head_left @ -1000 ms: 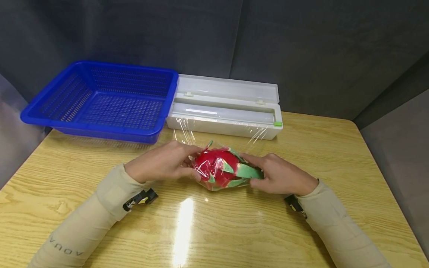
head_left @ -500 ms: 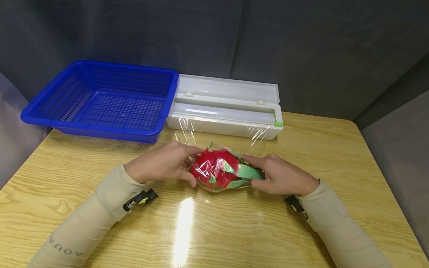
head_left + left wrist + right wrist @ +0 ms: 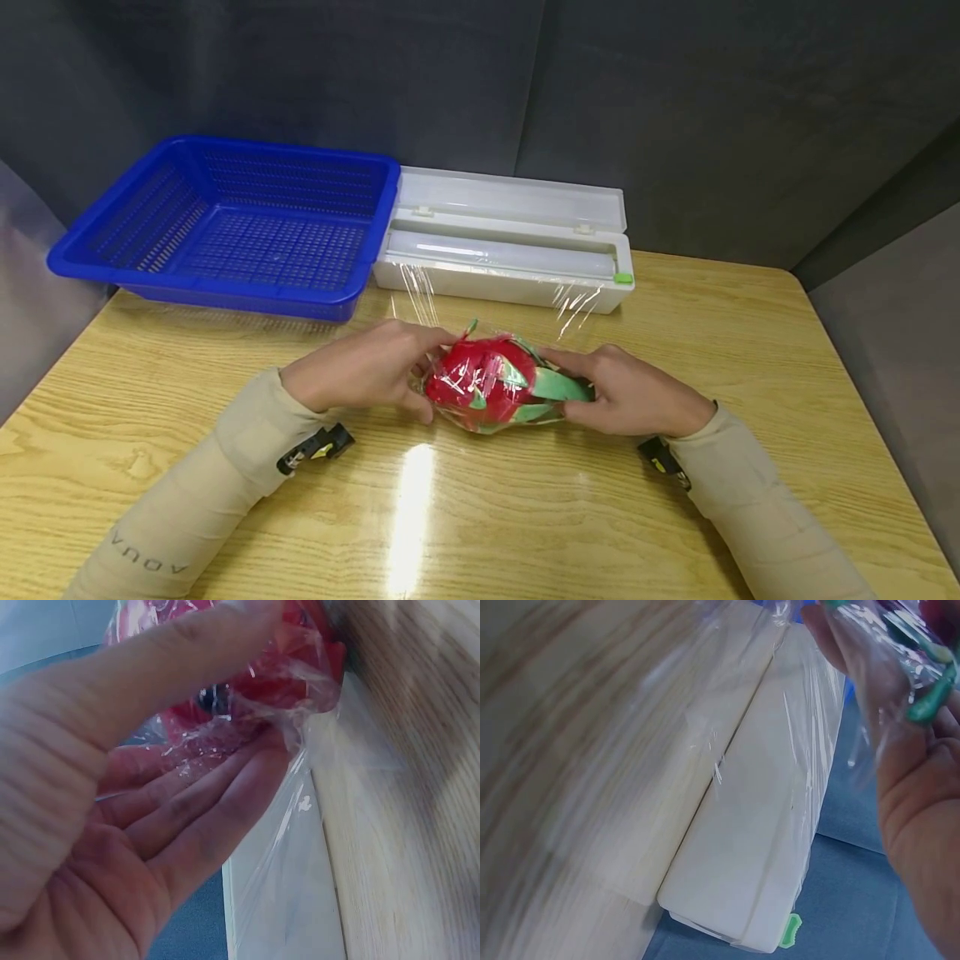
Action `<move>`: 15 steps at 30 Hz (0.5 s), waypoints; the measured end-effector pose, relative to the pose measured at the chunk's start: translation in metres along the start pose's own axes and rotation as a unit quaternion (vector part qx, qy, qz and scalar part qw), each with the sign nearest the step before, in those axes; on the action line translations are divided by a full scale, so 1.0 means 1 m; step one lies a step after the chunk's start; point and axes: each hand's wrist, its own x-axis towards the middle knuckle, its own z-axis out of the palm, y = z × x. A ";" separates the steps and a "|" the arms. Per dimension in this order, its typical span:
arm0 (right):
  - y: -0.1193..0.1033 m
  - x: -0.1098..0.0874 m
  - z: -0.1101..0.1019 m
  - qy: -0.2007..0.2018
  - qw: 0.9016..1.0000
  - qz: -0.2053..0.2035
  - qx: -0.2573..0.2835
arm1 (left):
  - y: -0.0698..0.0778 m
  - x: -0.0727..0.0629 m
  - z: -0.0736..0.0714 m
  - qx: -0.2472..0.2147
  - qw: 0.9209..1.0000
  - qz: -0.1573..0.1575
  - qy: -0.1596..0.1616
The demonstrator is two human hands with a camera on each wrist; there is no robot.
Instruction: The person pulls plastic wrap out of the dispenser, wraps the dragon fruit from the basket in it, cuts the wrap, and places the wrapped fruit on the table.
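Observation:
In the head view a red dragon fruit [image 3: 480,379] with green scales lies low over the table, covered in clear plastic film. My left hand [image 3: 367,362] holds its rounded left end; the left wrist view has the thumb across the near side and fingers [image 3: 202,802] against the film beneath. At the green-tipped right end, my right hand [image 3: 630,387] grips fruit and film between thumb and fingers. The film stretches back to a white cling film box [image 3: 502,287] with its lid up and a roll [image 3: 495,252] inside. The fruit's underside is hidden.
A blue plastic basket [image 3: 225,287] stands at the back left, against the box's left end. A green tab [image 3: 622,277] sits at the box's right front corner. Dark cloth [image 3: 712,125] hangs behind the wooden table [image 3: 525,517].
The left thumb has drawn back from the top of the dragon fruit to its left end. The fruit has shifted very slightly toward me and to the right. The right hand has barely moved.

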 end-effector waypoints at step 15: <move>0.002 0.000 0.000 -0.012 1.000 0.009 0.019 | 0.000 0.001 0.002 -0.002 0.999 0.033 0.005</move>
